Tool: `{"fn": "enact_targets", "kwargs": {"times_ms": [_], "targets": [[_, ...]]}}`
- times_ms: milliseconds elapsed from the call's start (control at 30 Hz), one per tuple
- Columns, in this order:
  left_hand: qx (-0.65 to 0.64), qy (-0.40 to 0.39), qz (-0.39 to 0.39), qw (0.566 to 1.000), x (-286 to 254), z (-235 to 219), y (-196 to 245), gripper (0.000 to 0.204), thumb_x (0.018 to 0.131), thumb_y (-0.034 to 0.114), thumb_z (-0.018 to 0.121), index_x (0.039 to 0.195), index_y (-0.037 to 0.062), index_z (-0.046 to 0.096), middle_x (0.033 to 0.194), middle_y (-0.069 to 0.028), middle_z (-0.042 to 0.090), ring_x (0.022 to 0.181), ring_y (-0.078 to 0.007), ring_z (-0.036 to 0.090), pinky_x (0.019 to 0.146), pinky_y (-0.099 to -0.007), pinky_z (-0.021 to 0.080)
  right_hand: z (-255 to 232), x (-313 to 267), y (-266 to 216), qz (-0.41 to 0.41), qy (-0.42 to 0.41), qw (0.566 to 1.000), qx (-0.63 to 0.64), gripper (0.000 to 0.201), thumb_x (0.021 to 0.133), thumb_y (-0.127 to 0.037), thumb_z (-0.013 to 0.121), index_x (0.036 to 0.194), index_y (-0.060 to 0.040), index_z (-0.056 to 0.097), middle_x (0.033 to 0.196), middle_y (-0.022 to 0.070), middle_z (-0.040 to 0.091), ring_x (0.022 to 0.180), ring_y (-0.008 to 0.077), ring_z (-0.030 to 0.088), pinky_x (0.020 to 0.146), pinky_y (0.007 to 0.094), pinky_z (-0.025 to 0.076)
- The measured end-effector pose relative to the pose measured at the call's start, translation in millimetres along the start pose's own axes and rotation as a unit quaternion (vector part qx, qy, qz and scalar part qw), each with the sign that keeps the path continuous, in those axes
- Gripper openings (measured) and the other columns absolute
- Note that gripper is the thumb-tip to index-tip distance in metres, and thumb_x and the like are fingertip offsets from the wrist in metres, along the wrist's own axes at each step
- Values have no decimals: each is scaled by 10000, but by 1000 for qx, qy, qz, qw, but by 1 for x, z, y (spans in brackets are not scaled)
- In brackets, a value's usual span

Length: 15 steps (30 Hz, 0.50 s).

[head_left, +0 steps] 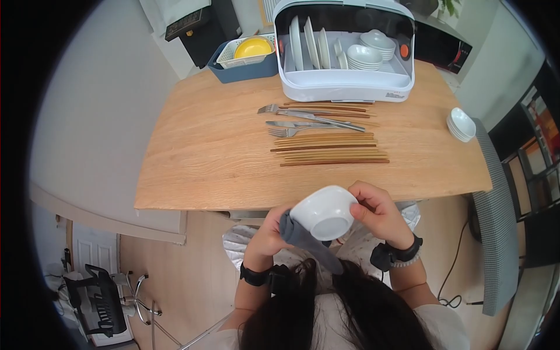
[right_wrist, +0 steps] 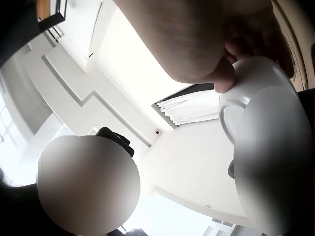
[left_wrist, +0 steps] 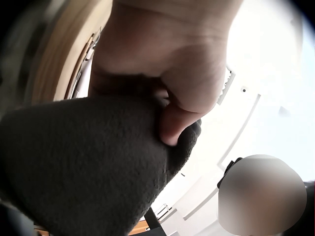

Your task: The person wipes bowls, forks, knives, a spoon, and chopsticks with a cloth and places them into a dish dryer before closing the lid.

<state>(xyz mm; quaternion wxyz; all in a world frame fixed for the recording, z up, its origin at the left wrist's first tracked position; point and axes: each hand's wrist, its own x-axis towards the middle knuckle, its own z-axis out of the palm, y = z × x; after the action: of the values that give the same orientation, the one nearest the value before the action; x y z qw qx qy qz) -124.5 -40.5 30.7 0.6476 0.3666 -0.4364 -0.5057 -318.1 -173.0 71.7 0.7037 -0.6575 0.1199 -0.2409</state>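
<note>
A white bowl [head_left: 326,214] is held tilted over the lap, just off the table's front edge, its base toward the head camera. My right hand [head_left: 378,214] grips the bowl's right side, thumb on the outer wall. At the other side, my left hand [head_left: 267,232] holds a dark grey cloth [head_left: 308,240] against the bowl's rim, and the cloth hangs down below. In the left wrist view the thumb presses into the cloth [left_wrist: 88,162], which hides most of the fingers. The right wrist view shows fingers around the bowl [right_wrist: 258,73].
Several chopsticks [head_left: 326,146], forks and knives lie mid-table [head_left: 198,151]. Behind them stands a white dish cabinet [head_left: 344,92] with plates and bowls. A blue bin [head_left: 245,72] with a white basket and yellow bowl [head_left: 254,46] is left of it. Stacked small bowls [head_left: 461,123] stand at the right edge.
</note>
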Motion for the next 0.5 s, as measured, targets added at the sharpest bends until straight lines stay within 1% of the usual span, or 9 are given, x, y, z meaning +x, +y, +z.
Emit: {"fn": "enact_targets", "kwargs": {"times_ms": [33,67,100,133,200,300,367,433,500], "targets": [[25,-34,-43,998,1,2,3,544,626,29,720,1126,-10,510,1016,-38,586,948,-109,527,831,-257,413,-3,1,-8,-1,-1,1000,-1,113,882,-127,526,901,-15,523,758,5,536,705,66,476,640,209,402],[49,-67,-87,993,2,3,5,502,635,4,706,1102,3,523,1000,-22,582,939,-93,516,821,-247,408,-5,3,-18,-7,-52,993,-108,114,846,-111,548,896,-9,536,760,50,553,700,135,514,634,248,412],[49,-66,-85,993,3,3,2,502,635,4,706,1102,3,523,1000,-22,582,939,-93,516,821,-247,408,-6,4,-23,-12,-102,971,-214,124,809,-94,571,890,-3,548,763,95,571,695,204,552,629,286,422],[84,-89,-78,989,3,3,-3,467,631,-16,701,1064,9,530,974,-11,574,923,-82,507,804,-240,407,-5,5,-24,-13,-103,971,-215,124,809,-94,571,890,-3,548,763,95,571,695,204,552,629,286,422],[119,-111,-68,984,4,2,-5,434,626,-36,696,1026,15,537,948,1,566,906,-72,498,788,-233,406,-1,9,-24,-65,-141,944,-290,143,733,-51,587,863,2,558,731,146,548,673,316,538,605,338,426],[62,-110,-86,988,6,1,1,393,618,-43,699,972,20,538,904,13,555,861,-65,501,754,-221,407,2,11,-28,-44,-152,940,-302,161,702,-40,592,857,-10,559,749,140,560,684,334,529,604,360,426],[33,-59,-80,994,8,2,5,407,616,-51,693,986,21,539,908,14,560,846,-66,511,753,-215,410,6,11,-30,-35,-159,932,-323,147,704,-39,591,845,-12,558,743,137,558,687,333,532,601,364,424],[26,-34,-67,997,13,-1,-1,403,620,-49,691,986,22,539,902,14,561,836,-68,514,751,-217,413,8,13,-28,-26,-167,924,-343,133,707,-39,590,833,-15,558,738,133,556,690,332,536,598,368,423],[17,-10,-56,998,17,1,-4,399,624,-47,690,987,23,539,897,14,562,827,-70,518,748,-219,416,8,14,-24,-59,-115,911,-392,109,737,-102,592,822,-42,558,723,134,568,710,343,548,591,411,410]]}}
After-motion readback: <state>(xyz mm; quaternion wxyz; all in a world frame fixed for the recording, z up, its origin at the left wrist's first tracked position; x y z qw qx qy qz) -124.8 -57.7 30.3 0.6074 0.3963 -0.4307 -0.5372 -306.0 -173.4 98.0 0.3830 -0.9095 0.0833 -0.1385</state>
